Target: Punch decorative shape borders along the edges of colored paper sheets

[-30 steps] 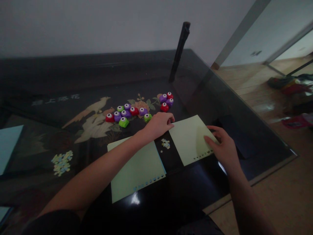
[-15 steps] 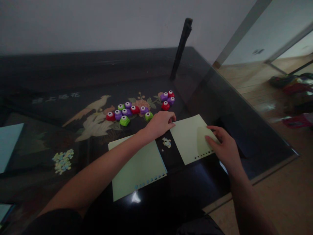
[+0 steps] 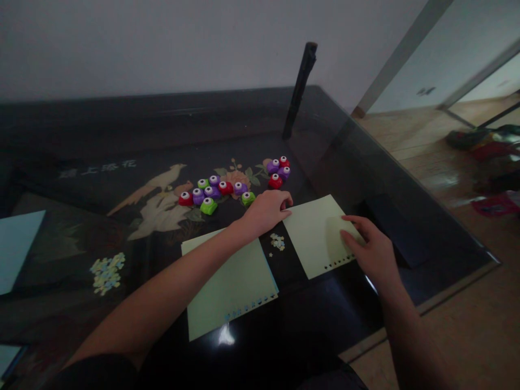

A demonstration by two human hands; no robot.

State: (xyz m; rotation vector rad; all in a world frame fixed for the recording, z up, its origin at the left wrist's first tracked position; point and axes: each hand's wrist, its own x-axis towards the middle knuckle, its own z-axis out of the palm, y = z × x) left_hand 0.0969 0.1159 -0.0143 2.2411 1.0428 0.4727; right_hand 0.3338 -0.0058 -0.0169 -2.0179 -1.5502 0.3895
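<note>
My left hand reaches across the dark glass table and pinches the far left corner of a pale green paper sheet. On the same sheet's right edge rests my right hand, fingers stretched flat on it. This sheet has a row of small punched holes along its near edge. A second pale green sheet, also punched along its near edge, lies under my left forearm. Small paper cut-outs lie between the two sheets.
Several small red, purple and green craft punches sit in a cluster beyond my left hand, with a second cluster further right. A pile of cut-outs lies left. A black pole stands behind. Blue paper sits far left.
Both hands stay on the right sheet. The whole view has shifted slightly downward in the picture; the sheet and hands hardly moved relative to the table.
</note>
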